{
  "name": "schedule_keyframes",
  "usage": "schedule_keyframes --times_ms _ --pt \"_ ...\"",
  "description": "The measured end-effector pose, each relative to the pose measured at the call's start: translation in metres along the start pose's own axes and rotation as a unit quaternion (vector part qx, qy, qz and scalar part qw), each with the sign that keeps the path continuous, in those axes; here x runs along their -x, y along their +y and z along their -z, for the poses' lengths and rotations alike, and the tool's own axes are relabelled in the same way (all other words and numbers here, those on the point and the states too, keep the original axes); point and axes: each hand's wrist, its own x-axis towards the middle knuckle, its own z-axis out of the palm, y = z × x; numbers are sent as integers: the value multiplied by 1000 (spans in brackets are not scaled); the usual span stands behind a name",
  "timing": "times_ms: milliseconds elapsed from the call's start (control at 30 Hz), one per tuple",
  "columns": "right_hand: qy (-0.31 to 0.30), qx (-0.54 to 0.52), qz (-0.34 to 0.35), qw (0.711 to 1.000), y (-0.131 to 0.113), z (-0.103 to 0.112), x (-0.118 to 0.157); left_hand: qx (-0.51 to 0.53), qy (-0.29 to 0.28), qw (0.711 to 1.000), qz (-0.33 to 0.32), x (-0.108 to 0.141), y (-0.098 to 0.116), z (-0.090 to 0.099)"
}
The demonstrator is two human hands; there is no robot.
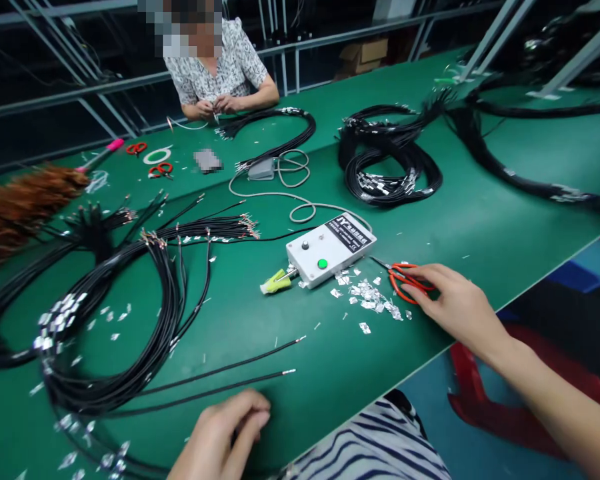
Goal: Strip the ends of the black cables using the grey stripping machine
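Note:
My right hand pinches the handles of the red scissors, whose tips point left toward a white control box with a green button. Small silvery scraps lie between the box and the scissors. Near the table's front edge my left hand rests with its fingers curled together; whether anything is between them is hidden. Just above it two black cables with stripped ends lie on the green table. A big coil of black cables is to the left.
Across the table a person's hands hold a small thing beside a cable bundle. More black coils lie at the right. A brown duster, two more scissors and a tape roll are at the left.

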Motion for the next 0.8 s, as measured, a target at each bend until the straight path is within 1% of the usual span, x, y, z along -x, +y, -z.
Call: schedule_keyframes --times_ms 67,100,133,200,267,333,367,433,467,533,567,600,667,733,800 --pt "-31 29 -17 999 1 0 -1 -56 73 993 -68 -9 4 -1" --pt "-47 38 -27 998 2 0 -2 -87 100 986 -96 -15 7 -2" --pt "-63 43 -35 996 3 0 -4 -119 111 980 -110 -20 9 -4" --pt "-89 40 -53 994 9 3 -7 -166 106 974 -112 -29 12 -8" --pt "-82 1 -93 992 15 9 -8 -177 90 975 -98 -32 15 -10" --pt "-69 -110 -135 982 17 18 -7 -136 80 984 -77 -31 17 -9" --pt "-67 -183 -150 969 13 23 -5 -102 76 990 -61 -29 19 -6" --pt "-98 -329 -155 926 -6 29 1 -28 75 996 -29 -25 24 2" --pt "-111 -388 -157 902 -23 30 4 -1 81 996 -22 -22 26 6" --pt "-179 -485 -173 838 -67 23 9 29 113 993 -35 -19 33 12" --pt "-234 -522 -192 797 -92 17 10 36 137 989 -49 -18 36 15" --pt "-271 -561 -209 754 -116 10 10 39 161 984 -61 -16 39 16" --pt "-304 -625 -238 678 -159 -5 8 43 205 975 -75 -15 45 18" --pt "-325 -676 -239 616 -188 -18 3 43 237 967 -85 -13 49 18" --pt "-348 -705 -239 570 -202 -27 0 47 254 962 -94 -11 52 17"
